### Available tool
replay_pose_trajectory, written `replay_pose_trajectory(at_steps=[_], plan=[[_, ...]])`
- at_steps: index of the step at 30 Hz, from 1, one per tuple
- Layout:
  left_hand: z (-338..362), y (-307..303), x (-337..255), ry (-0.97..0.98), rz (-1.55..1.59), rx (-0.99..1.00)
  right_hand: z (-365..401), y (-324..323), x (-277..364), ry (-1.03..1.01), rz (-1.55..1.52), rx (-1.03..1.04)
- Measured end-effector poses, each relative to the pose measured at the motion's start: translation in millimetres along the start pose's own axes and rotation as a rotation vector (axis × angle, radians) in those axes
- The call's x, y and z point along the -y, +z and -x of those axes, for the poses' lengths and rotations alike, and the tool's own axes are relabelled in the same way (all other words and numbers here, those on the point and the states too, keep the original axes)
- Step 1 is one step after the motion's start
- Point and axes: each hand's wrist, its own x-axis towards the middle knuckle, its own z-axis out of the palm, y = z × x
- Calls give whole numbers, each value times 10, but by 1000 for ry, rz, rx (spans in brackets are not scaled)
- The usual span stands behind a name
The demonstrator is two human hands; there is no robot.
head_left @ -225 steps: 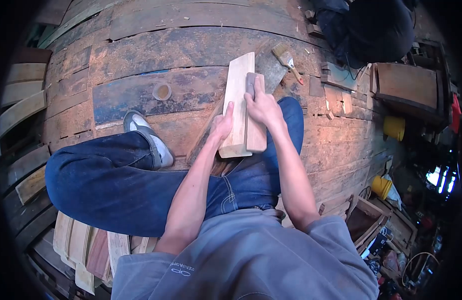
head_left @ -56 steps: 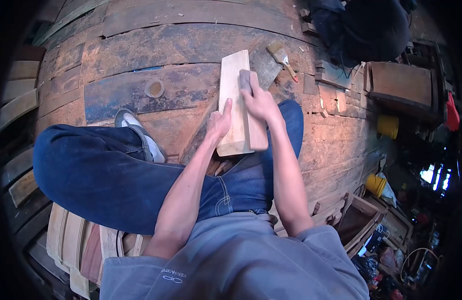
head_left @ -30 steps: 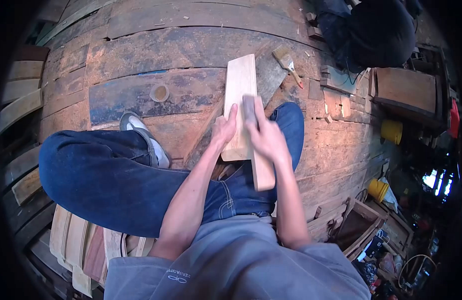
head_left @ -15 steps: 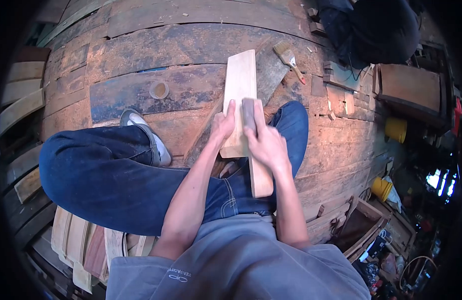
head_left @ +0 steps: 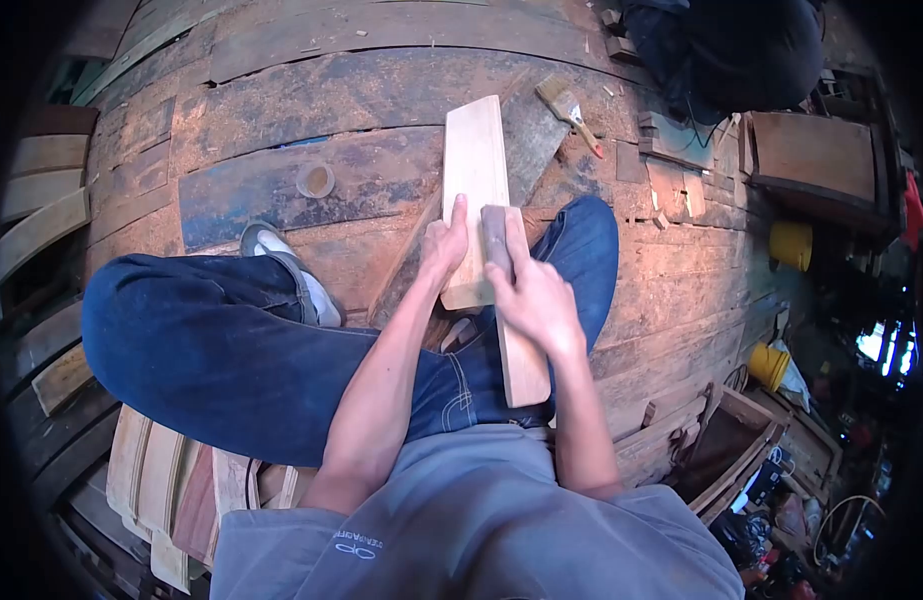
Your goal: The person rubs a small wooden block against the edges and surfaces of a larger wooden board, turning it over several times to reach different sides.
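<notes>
My left hand [head_left: 444, 242] is closed on the left edge of a pale wooden board [head_left: 473, 150], its thumb lying along the top face. The board slants away from my lap, its near end between my legs. My right hand [head_left: 537, 300] is closed around a narrower long wooden block [head_left: 524, 365], which lies against the board's right side and points back at my waist. A grey-brown strip [head_left: 495, 235] shows along the block's upper left edge under my fingers; its material I cannot make out. My right palm hides the middle of the block.
A paintbrush [head_left: 569, 113] lies on a grey plank [head_left: 531, 150] beyond the board. A small round cup [head_left: 315, 181] stands on the dusty plank floor. Wooden slats [head_left: 156, 465] are stacked at left. Yellow buckets [head_left: 789, 246] and a wooden crate [head_left: 736, 420] stand at right. Dark clothing of another person [head_left: 736, 60] shows top right.
My right hand and the narrow block have slid slightly toward my body along the board. My left hand and the board stay about where they were; the view has shifted a little.
</notes>
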Motion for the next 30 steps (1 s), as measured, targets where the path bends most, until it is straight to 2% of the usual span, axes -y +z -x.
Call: replay_pose_trajectory(at_steps=[2,4,7,13,15,19,21,23,26,29,30], plan=[[-6,5,5,9,-25,6,-344,12,-60,-15,20,-81],[-6,-20,-15,23,-83,16,-964,-24,-187,-65,-1,-58],[-400,100,306,12,50,45,-1345,-3,-198,-56,13,-100],[-223,-36,144,71,-31,3,190,114,-37,-30,-65,-63],[-190,0,169,40,-32,15,252,48,-3,76,-20,9],[-332,78,224,-48,82,111,-600,-91,-96,8,-35,-42],[-647,197,463,-5,194,145,-1085,-128,-104,-8,-20,-50],[-759,194,421,27,230,160,-1377,-118,-135,-52,23,-58],[-747,165,362,26,175,149,-696,-302,108,30,64,-5],[-707,161,323,7,130,134,-26,-80,-44,-68,6,-34],[-655,144,286,1,109,132,93,-76,-7,-34,23,-17]])
